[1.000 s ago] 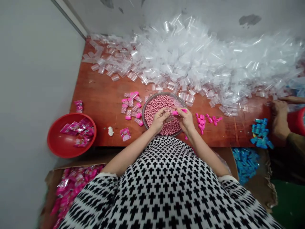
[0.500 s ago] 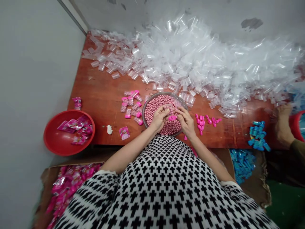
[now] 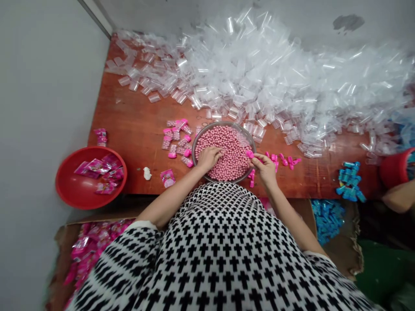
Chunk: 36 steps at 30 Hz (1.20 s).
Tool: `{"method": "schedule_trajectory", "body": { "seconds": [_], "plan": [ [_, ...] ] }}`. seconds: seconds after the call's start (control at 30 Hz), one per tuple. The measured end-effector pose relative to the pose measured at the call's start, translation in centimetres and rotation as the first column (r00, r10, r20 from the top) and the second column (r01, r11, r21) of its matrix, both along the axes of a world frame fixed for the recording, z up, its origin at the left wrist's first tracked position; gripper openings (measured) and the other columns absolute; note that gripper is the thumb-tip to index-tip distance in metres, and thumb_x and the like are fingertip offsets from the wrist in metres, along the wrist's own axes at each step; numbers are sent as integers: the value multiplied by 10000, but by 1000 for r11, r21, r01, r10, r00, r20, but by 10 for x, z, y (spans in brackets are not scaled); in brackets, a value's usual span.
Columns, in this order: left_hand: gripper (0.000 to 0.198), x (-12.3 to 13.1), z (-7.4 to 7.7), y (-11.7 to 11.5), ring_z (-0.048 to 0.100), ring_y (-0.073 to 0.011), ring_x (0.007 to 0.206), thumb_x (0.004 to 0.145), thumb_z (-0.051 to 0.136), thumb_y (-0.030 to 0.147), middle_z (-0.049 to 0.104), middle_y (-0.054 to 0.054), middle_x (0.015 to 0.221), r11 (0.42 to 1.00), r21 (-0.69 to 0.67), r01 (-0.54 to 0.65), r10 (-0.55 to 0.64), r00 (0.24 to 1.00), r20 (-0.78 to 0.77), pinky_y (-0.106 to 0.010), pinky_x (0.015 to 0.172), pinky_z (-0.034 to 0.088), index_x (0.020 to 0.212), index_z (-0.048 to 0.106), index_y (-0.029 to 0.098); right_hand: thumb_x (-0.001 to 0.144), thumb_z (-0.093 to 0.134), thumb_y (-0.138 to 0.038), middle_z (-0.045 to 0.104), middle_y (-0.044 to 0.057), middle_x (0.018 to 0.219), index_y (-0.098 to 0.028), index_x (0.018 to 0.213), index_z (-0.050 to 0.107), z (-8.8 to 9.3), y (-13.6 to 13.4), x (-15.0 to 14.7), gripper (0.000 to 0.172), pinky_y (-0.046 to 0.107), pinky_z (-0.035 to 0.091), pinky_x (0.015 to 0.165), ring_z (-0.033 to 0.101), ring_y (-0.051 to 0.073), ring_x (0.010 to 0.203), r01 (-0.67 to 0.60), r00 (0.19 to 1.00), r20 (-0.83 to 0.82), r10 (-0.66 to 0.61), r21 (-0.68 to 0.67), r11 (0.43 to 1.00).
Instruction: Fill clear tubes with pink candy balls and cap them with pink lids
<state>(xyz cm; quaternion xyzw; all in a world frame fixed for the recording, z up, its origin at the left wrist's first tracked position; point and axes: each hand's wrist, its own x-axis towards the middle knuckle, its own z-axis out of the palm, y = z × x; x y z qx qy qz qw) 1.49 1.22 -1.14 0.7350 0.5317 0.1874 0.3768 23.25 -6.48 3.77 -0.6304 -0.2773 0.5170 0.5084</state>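
A round metal bowl (image 3: 193, 152) full of pink balls (image 3: 231, 149) stands on the table just ahead of me. My left hand (image 3: 210, 159) is over the left part of the bowl, its curled fingertips among the balls. Whatever those fingers hold is hidden. At the bowl's right rim, my right hand (image 3: 265, 169) pinches a small bright pink plastic cap (image 3: 249, 154). More pink caps (image 3: 290, 161) lie to the right of this hand. Left of the bowl is a group of clear tubes (image 3: 176, 136) with pink ends, filled with pink balls.
Clear plastic tubes (image 3: 259, 82) are heaped along the wall. A red basin (image 3: 81, 190) with pink packets stands at left, near a flat pink packet (image 3: 167, 178). Blue pieces (image 3: 350, 181) lie at right, by a red bucket (image 3: 394, 168) and another person's arm (image 3: 400, 197).
My hands have parted: the left moved down to the balls, the right moved to the bowl's right rim with a pink cap. The other person's limb at right has shifted lower.
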Motion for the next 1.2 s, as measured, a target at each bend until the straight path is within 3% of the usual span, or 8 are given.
{"method": "schedule_trajectory", "body": {
  "seconds": [0.17,0.3,0.37,0.47,0.57,0.83,1.03,1.2],
  "plan": [
    [211,27,-13,4,556,-234,1012,868,506,258,660,-81,1021,989,19,147,-138,960,-243,-331,814,443,977,684,229,593,793,-362,650,-31,654,-208,862,634,-4,-8,7,348,215,536,538,623,102,573,50,993,-106,-55,-48,998],
    [222,35,-14,5,592,-197,966,830,567,260,678,-67,1018,998,-43,42,-38,996,82,-325,884,438,1008,683,198,628,767,-392,643,-45,639,-221,901,646,-1,-12,6,343,218,507,519,587,92,522,-25,998,-54,23,-29,999],
    [262,30,-14,4,613,-184,924,793,610,296,690,-60,980,988,-151,-9,60,940,337,-328,883,454,1014,681,175,646,755,-406,654,-38,650,-218,884,674,4,-15,7,314,231,505,545,587,102,542,-223,974,28,225,-51,973],
    [359,23,-10,-3,631,-178,886,727,675,383,696,-53,963,936,-346,59,188,749,635,-330,848,490,1008,677,161,690,729,-421,687,-10,724,-208,855,718,16,-16,6,269,256,510,628,612,126,633,-692,709,67,702,-129,711],
    [411,20,-2,-9,640,-175,872,674,729,420,694,-61,972,882,-445,155,265,618,740,-329,838,506,980,676,152,767,667,-440,700,27,876,-209,858,738,29,-14,0,258,300,503,783,638,160,818,-916,370,156,916,-103,387],
    [380,16,31,-14,636,-184,961,781,650,388,693,-77,1026,969,-212,130,57,713,699,-315,879,498,1071,662,142,932,463,-288,676,88,1097,-194,1166,643,44,-11,-23,309,296,460,903,627,155,991,-991,126,424,897,6,137],
    [302,12,37,-15,643,-170,967,831,600,338,703,-81,1038,997,-42,58,-17,760,649,-306,903,490,1058,673,152,930,470,-279,668,62,1144,-222,1226,604,58,-11,-17,330,292,449,920,623,154,1031,-992,60,304,951,-91,91],
    [348,14,39,-18,652,-172,960,844,580,355,699,-81,1055,990,-115,79,25,710,703,-297,859,518,1113,645,144,895,533,-341,701,45,1009,-216,1185,631,66,-18,-6,331,297,483,834,645,155,885,-974,116,266,957,-156,162]
  ]
}}
